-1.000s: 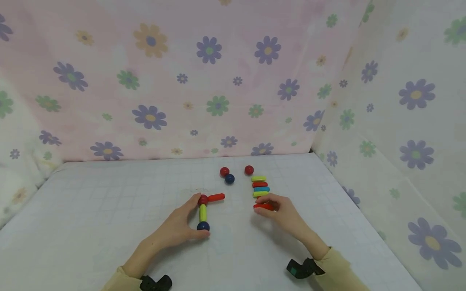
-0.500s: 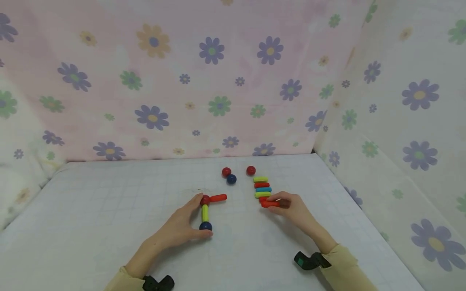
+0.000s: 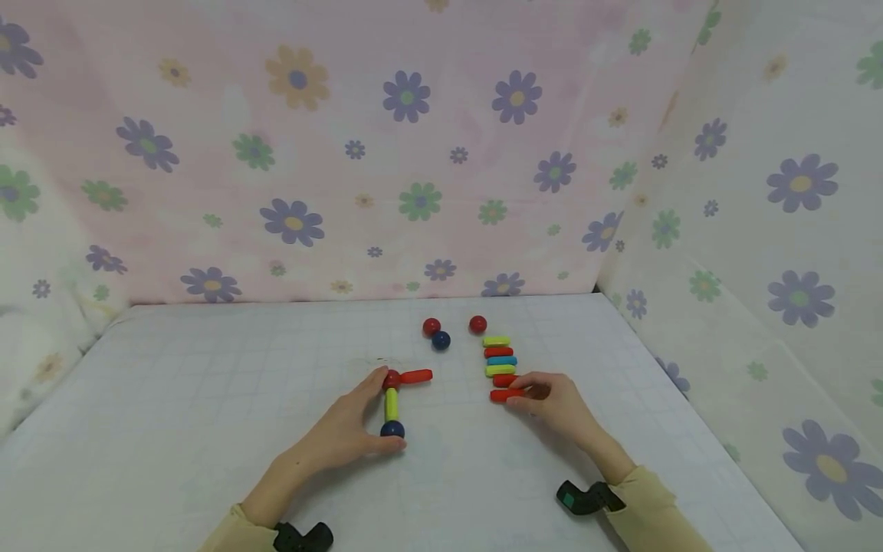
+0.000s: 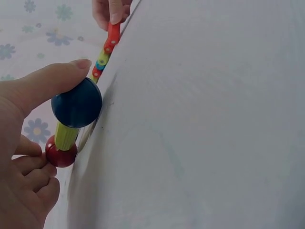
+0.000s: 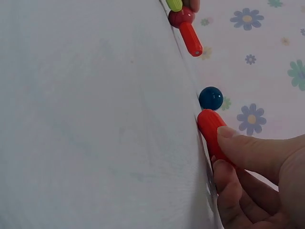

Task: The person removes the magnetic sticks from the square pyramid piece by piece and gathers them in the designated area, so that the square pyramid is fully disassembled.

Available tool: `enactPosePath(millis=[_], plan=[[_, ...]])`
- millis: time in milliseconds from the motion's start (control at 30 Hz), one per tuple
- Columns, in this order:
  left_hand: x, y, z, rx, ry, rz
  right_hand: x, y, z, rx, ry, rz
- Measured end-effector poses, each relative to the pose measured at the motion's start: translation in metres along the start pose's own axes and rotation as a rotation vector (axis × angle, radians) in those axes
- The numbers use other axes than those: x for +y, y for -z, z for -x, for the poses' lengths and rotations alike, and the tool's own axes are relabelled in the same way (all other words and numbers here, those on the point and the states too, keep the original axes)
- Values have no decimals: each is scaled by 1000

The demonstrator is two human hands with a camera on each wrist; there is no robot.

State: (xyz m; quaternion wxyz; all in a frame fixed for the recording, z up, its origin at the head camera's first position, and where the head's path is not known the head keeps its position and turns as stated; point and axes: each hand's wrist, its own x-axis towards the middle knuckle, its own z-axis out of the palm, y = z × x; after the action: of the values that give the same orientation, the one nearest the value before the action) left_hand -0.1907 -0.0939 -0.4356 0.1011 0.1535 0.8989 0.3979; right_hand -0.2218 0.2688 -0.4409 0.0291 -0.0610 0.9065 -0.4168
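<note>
In the head view my left hand [image 3: 338, 438] spans a small ball-and-rod piece. Its thumb presses the dark blue ball [image 3: 392, 429] and a finger touches the red ball [image 3: 392, 379]; a yellow-green rod [image 3: 392, 405] joins them. From the red ball a red rod [image 3: 417, 376] sticks out to the right. My right hand [image 3: 555, 402] pinches another red rod [image 3: 506, 395] between thumb and fingers, at the near end of a row of rods. The right wrist view shows this held rod [image 5: 214, 133] close to the white surface, its lower end hidden by the fingers.
Beyond the right hand lie a red rod [image 3: 505, 380], yellow-green rods [image 3: 500, 370], a blue rod [image 3: 501, 360] and a further red rod [image 3: 498, 352]. Farther back sit a blue ball [image 3: 441, 340] and two red balls [image 3: 477, 324]. A flowered curtain [image 3: 331, 153] borders the table.
My right hand, with its red rod, has shifted right and then slightly back toward me. Another red rod, formerly covered by that hand, now shows beside it. The left hand holds still.
</note>
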Motion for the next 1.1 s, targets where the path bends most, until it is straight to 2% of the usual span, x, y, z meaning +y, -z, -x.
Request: enactPosePath(millis=[467, 1100], plan=[[0, -1, 1, 7, -16, 0, 4, -2, 2, 6, 91, 5], [-2, -1, 1, 4, -6, -5, 4, -1, 0, 54, -5, -36]])
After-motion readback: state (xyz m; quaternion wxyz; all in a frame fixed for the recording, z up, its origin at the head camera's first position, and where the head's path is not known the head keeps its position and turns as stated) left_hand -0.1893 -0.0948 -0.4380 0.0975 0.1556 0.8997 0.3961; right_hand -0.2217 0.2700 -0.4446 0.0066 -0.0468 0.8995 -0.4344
